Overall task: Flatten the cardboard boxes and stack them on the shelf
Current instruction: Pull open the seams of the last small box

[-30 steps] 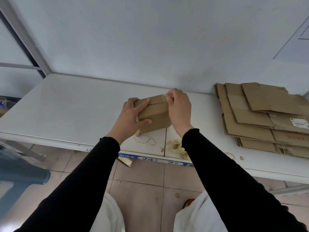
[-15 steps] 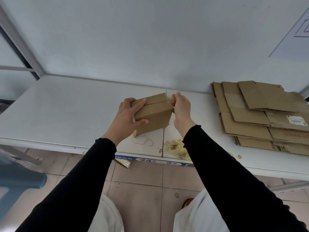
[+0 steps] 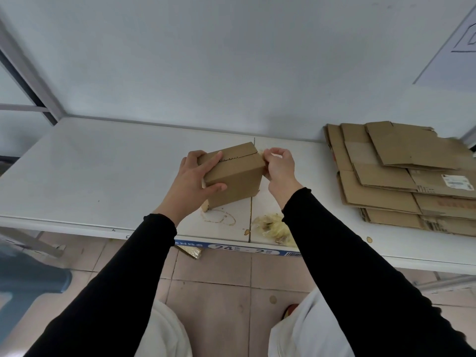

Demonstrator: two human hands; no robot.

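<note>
A blue and white label strip [image 3: 247, 249] runs along the front edge of the white shelf [image 3: 103, 176], just below the box; on it the numbers "24" and "2" can be read, while the smaller characters beside them are too blurred to make out. A white printed shipping label [image 3: 457, 182] sits on one sheet of the stack to the right of the box, its print too small to read.

One small brown cardboard box [image 3: 233, 175], still assembled, stands tilted on the shelf near its front edge, with a dotted tear line across its top flap. The left hand [image 3: 194, 182] holds the box from its left side, fingers over the top and thumb pressed on the front face, so its grip is wrapped round the box. The right hand [image 3: 279, 167] is at the box's upper right corner, its fingertips pinched together on a pale strip of clear tape [image 3: 260, 152] at the seam; its grip is narrow and closed on that tape.

Well to the right of the box lies one stack of flattened brown cardboard sheets [image 3: 401, 176], several layers deep and fanned unevenly. In front of the box, on the shelf, are one crumpled wad of clear yellowish tape [image 3: 273, 228] and a brown ring stain [image 3: 219, 218]. Both sleeves are black.
</note>
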